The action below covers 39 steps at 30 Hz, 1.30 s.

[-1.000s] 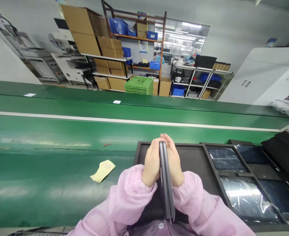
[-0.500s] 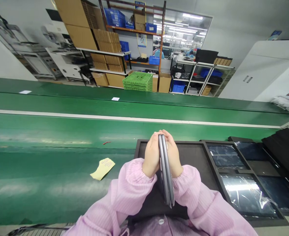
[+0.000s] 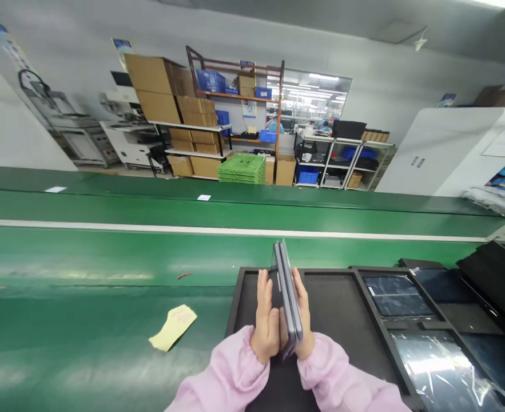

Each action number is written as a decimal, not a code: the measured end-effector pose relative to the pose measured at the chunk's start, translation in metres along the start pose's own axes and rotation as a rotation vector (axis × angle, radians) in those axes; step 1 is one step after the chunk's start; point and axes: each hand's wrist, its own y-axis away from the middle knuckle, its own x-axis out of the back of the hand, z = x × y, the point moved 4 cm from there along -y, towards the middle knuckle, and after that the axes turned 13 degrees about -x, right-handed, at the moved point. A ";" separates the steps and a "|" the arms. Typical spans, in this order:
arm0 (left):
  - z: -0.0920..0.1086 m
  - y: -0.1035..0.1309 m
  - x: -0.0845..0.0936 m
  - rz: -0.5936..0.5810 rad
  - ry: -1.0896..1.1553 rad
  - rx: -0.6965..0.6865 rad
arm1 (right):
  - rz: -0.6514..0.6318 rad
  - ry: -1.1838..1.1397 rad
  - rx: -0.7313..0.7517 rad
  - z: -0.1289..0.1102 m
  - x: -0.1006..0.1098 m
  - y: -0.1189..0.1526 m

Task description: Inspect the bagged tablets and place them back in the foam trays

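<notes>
Above the black tray (image 3: 333,309), two slim slabs (image 3: 285,294) are now jutting past the left hand (image 3: 265,326), fingers slightly parted, and right hand (image 3: 304,320), fingers straight

Mirror gloss against matt black

At centre, two slim rectangular grey slabs (image 3: 287,289) have smooth, metallic-looking edges; the left one's face is mirror-glossy. Below, the pink cloth sleeves (image 3: 233,369) look soft and puckered. The flat black tray (image 3: 333,309) is matt; dark rectangular panels (image 3: 443,366), lower right, gleam. The long green worktop (image 3: 76,332) is smooth, semi-glossy; the yellow paper slip (image 3: 174,327), matt.
</notes>
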 end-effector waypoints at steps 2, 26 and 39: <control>0.024 -0.022 -0.005 -0.016 0.050 -0.017 | -0.042 -0.063 0.056 -0.032 -0.002 -0.007; 0.079 -0.044 -0.021 0.084 0.136 0.565 | -0.038 -0.264 -0.440 -0.091 0.001 0.006; 0.003 0.010 -0.036 0.074 0.150 0.806 | -0.305 0.482 -0.174 -0.044 0.036 0.016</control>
